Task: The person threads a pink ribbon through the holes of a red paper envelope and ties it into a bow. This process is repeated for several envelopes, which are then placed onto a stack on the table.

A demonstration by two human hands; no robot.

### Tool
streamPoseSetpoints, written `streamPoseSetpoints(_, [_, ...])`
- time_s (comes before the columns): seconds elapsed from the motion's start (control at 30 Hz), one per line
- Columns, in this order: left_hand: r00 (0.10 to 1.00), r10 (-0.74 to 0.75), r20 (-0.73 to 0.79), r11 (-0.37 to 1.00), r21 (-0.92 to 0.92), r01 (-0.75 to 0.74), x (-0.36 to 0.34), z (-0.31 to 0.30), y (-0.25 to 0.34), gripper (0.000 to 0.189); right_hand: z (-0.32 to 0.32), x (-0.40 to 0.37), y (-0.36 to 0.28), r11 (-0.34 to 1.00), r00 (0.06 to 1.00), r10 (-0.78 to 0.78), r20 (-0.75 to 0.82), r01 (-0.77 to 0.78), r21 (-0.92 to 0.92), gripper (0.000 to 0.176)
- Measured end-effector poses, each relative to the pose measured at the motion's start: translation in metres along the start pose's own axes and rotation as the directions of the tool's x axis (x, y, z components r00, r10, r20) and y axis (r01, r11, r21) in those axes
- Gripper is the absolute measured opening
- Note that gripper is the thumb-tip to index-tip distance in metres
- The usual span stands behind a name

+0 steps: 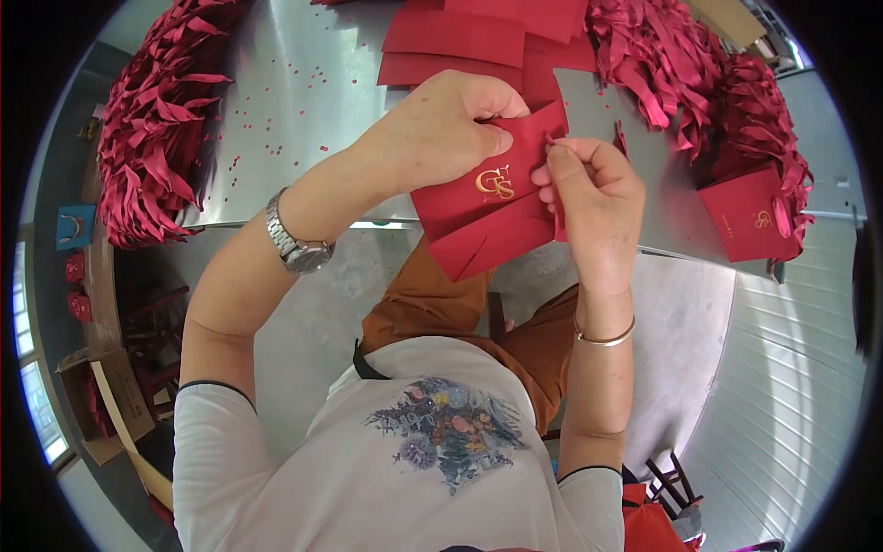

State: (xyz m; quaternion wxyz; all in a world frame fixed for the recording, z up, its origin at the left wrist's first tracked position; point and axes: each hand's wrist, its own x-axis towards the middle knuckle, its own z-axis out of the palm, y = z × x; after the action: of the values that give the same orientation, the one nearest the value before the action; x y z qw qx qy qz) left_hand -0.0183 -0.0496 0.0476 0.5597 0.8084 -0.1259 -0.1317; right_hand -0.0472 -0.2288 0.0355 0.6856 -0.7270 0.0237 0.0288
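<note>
A red paper gift bag [451,208] with gold lettering is held tilted over the table's near edge. My left hand [441,124] grips its upper part, thumb on the printed face and the other fingers partly tucked behind or inside. At the bag's right edge, the thumb and forefinger of my right hand [598,189] pinch a thin red ribbon [549,141]. Its short tip shows at the edge, and a strip hangs under the fingers. The right hand's remaining fingers are curled beside the bag. Folds cross the bag's lower side.
Flat red bags [451,41] lie stacked beyond my hands on the metal table [303,189], among scattered red paper dots. Heaps of ribboned bags stand left [152,138] and right [658,60]. Another lettered bag [750,216] hangs over the right edge. An opened cardboard box [124,405] is at lower left.
</note>
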Motion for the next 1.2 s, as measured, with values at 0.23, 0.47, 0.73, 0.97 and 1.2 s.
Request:
streamPoseSetpoints(0.23, [0.999,-0.048,0.024,0.989,-0.139,0.051,0.003,0.003,-0.002,0.017,-0.004,0.001,0.011,0.996,1.000,-0.022,0.019,0.021,0.090,0.008])
streamPoseSetpoints(0.47, [0.998,0.024,-0.062,0.994,0.110,-0.017,0.001,0.006,0.005,0.016,-0.001,0.005,0.026,0.932,0.938,-0.346,-0.009,0.342,-0.123,0.005])
streamPoseSetpoints(0.73, [0.985,0.123,-0.120,0.961,0.262,-0.088,-0.004,0.008,0.009,0.019,0.004,0.005,0.022,0.879,0.911,-0.413,-0.022,0.392,-0.270,0.005])
streamPoseSetpoints(0.97, [0.925,0.346,-0.158,0.861,0.445,-0.246,-0.014,0.017,0.004,0.020,0.008,0.000,0.014,0.855,0.917,-0.398,-0.025,0.360,-0.374,0.005])
streamPoseSetpoints(1.2, [0.942,0.301,-0.146,0.833,0.521,-0.185,-0.019,0.023,0.007,0.019,0.018,-0.009,0.007,0.305,0.722,-0.662,0.202,0.506,-0.807,0.013])
